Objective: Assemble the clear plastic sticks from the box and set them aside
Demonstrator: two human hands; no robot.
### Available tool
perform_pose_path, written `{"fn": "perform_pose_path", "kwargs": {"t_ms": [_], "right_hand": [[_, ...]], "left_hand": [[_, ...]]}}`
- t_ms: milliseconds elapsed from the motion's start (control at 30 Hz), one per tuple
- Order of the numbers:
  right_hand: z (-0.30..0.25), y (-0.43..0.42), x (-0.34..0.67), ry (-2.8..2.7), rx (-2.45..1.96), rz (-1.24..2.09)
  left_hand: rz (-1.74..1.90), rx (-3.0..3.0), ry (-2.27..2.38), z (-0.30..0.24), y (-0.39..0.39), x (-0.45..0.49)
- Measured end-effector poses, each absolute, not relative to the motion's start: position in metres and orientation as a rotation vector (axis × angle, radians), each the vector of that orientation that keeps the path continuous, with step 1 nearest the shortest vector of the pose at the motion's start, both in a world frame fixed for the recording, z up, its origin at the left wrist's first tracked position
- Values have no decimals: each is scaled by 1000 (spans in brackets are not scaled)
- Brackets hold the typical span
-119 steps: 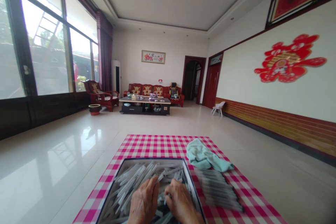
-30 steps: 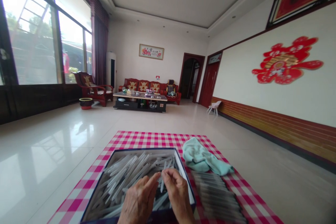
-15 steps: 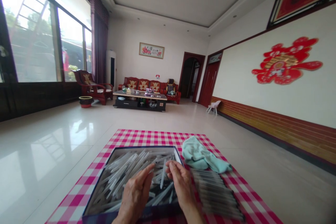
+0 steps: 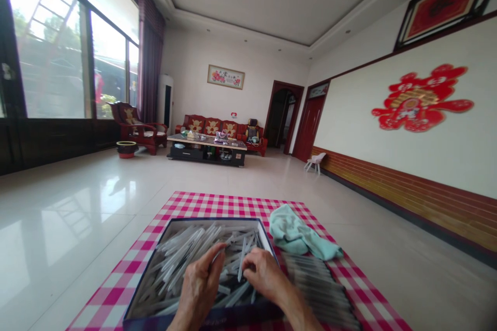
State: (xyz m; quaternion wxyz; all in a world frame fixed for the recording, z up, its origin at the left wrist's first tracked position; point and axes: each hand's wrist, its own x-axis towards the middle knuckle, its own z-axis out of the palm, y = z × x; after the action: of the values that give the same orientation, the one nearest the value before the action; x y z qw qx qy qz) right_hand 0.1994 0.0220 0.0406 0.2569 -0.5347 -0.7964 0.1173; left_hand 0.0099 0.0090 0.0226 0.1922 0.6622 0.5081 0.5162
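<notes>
A dark-rimmed cardboard box [image 4: 204,221] lies on a pink gingham cloth [image 4: 217,206], filled with a loose heap of thin translucent plastic tubes [image 4: 182,264]. My left hand [image 4: 200,282] is in the box, its fingers curled down among the tubes. My right hand [image 4: 264,271] rests on the heap near the box's right wall. One tube [image 4: 242,261] stands tilted between my hands. Right of the box lies a neat row of dark-tipped tubes [image 4: 316,284], and a crumpled pale green towel [image 4: 297,232] sits above that row.
The gingham cloth lies on a glossy tiled floor [image 4: 70,227]. Far ahead stand a low coffee table [image 4: 205,144] and a red sofa [image 4: 212,126]. A red armchair [image 4: 135,134] stands by the tall windows [image 4: 50,46].
Both hands have dropped lower into the tubes, and my right hand has moved away from the upright tube. The view has tilted slightly.
</notes>
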Motion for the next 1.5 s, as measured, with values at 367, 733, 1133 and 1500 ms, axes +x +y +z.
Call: {"fn": "perform_pose_path", "kwargs": {"t_ms": [367, 733, 1133, 1500], "right_hand": [[39, 22, 162, -2515, -1561, 49], [41, 25, 171, -2500, -1494, 34], [35, 44, 200, -2291, -1377, 173], [29, 44, 188, -2539, -1400, 133]], "left_hand": [[1475, 1624, 1382, 22, 13, 6], [1576, 1475, 1301, 22, 13, 4], [1690, 885, 1150, 17, 24, 2], [1671, 856, 1141, 26, 20, 2]]}}
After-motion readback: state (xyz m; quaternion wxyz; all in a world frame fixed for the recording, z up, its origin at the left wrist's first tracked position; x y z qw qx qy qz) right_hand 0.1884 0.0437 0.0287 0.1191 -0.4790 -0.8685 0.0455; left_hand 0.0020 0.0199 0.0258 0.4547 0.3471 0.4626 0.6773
